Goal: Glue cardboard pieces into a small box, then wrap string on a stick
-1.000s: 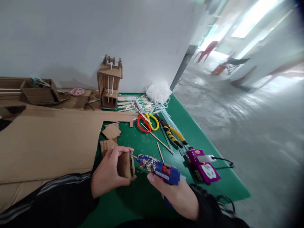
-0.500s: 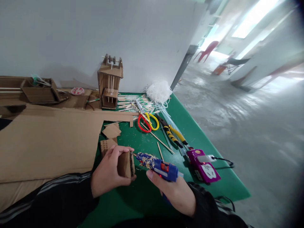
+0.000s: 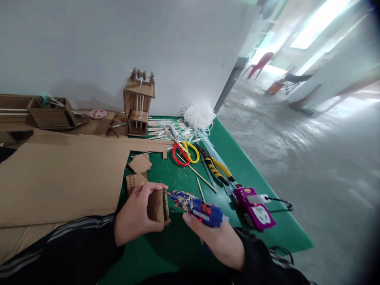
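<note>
My left hand (image 3: 138, 211) grips a small cardboard box (image 3: 156, 206) between thumb and fingers, its edge turned to the right. Wrapped round the handle of a blue hot glue gun (image 3: 197, 208) is my right hand (image 3: 221, 241). The gun's nozzle meets or nearly meets the upper right edge of the box. Bits of debris cling to its front, and a clear glue stick pokes out behind. Small cardboard pieces (image 3: 140, 163) lie just beyond my left hand. The lower part of the gun's handle is hidden by my fingers.
Scissors (image 3: 185, 153), pliers (image 3: 215, 168) and a purple power socket (image 3: 255, 208) lie on the green table (image 3: 243, 158). A cardboard tower (image 3: 138, 105) stands near the wall beside wooden sticks (image 3: 166, 128) and white strands (image 3: 198, 115). A large cardboard sheet (image 3: 65, 178) covers the left.
The view has shifted very slightly. Both hands, the box and the glue gun keep practically the same positions.
</note>
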Motion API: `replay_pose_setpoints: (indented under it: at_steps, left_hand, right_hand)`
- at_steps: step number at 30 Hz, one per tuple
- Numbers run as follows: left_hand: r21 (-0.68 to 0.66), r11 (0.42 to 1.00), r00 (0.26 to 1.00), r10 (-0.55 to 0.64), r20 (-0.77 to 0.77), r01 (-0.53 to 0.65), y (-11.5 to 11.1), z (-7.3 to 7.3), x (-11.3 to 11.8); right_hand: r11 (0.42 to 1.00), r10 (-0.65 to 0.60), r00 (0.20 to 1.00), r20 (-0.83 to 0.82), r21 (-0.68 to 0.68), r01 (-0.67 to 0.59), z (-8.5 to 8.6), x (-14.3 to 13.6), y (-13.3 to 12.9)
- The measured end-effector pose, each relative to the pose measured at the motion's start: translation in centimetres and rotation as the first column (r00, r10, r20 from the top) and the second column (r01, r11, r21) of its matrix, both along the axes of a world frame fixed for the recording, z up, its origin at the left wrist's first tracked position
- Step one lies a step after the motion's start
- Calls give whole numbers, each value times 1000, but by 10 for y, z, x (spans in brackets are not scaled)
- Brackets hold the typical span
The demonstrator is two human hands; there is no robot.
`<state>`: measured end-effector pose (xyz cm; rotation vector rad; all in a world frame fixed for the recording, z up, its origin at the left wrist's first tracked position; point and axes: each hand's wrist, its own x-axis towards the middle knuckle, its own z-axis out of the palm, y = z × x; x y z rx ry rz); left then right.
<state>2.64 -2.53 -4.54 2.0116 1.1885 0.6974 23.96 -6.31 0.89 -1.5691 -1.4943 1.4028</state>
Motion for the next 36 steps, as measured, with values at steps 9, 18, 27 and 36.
replay_pose_setpoints:
  at_steps: [9, 18, 27, 36]
  left_hand:
    - [13, 1000, 1000, -5, 5, 5, 0, 0, 1]
    - [21, 1000, 1000, 10, 24, -11, 0, 0, 0]
    - [23, 1000, 1000, -1, -1, 1, 1, -1, 0]
    - [27, 1000, 1000, -15, -19, 16, 1, -1, 0]
  right_hand:
    - [1000, 0, 1000, 0, -8, 0, -2, 0, -1]
    - [1000, 2, 1000, -8, 0, -2, -1, 0, -4]
    - [999, 5, 1000, -22, -34, -6, 2, 0, -4]
    - [998, 14, 1000, 4, -53, -13, 0, 1, -7]
